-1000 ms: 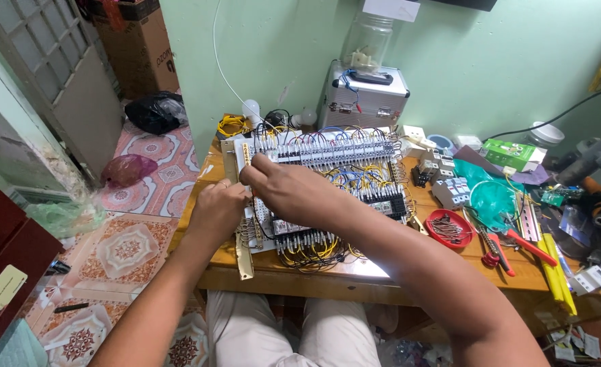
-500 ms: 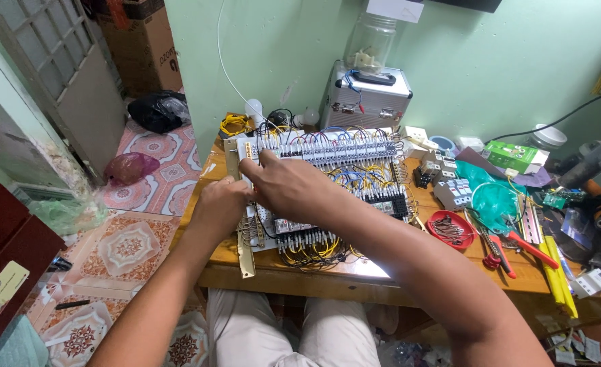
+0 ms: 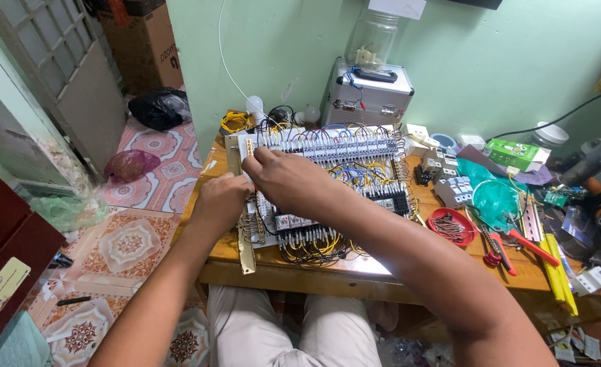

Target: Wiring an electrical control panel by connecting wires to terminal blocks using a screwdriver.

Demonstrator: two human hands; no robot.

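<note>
Wiring panel lies flat on the worktop, near edge. Left hand steadies its left rail; right hand, fingers pinched together, works the far-left terminals.

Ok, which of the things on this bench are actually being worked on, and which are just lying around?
In hand:
left hand
right hand
wiring panel
metal side rail

Lying about:
red dish of screws
red-handled pliers
metal case
green box
</note>
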